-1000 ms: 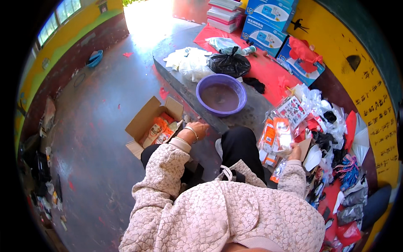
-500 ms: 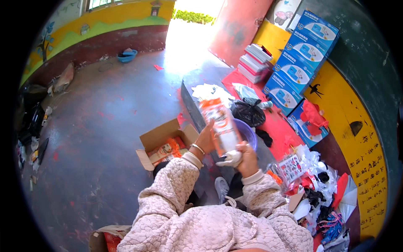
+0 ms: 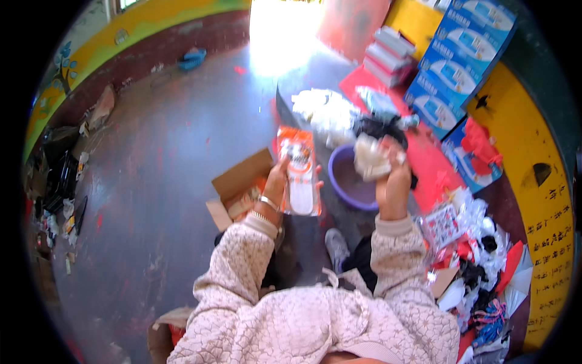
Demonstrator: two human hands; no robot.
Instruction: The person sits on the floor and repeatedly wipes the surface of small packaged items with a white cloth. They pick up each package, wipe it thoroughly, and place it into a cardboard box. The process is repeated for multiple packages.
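Note:
My left hand (image 3: 276, 185) grips a flat orange-and-white plastic packet (image 3: 300, 185) with a clear window, held upright in front of me. Its contents look white. To the right, my right hand (image 3: 394, 182) is closed round a crumpled off-white cloth (image 3: 370, 159), over the far right side of a purple basin (image 3: 341, 189). The cloth and the packet are apart. Beside my left hand, an open cardboard box (image 3: 244, 174) on the floor has orange packets (image 3: 251, 197) in it, partly hidden by my forearm.
Blue-and-white cartons (image 3: 451, 73) are stacked by the right wall. Nearer lies a heap of plastic bags and scraps (image 3: 479, 255). White plastic bags (image 3: 324, 112) sit beyond the basin on red sheeting (image 3: 357, 82). A blue basin (image 3: 192, 59) stands at the far left.
My right hand has moved right, away from the packet, taking the cloth toward the basin. The packet stays in my left hand, now shifted slightly left and more upright. The whole view has shifted.

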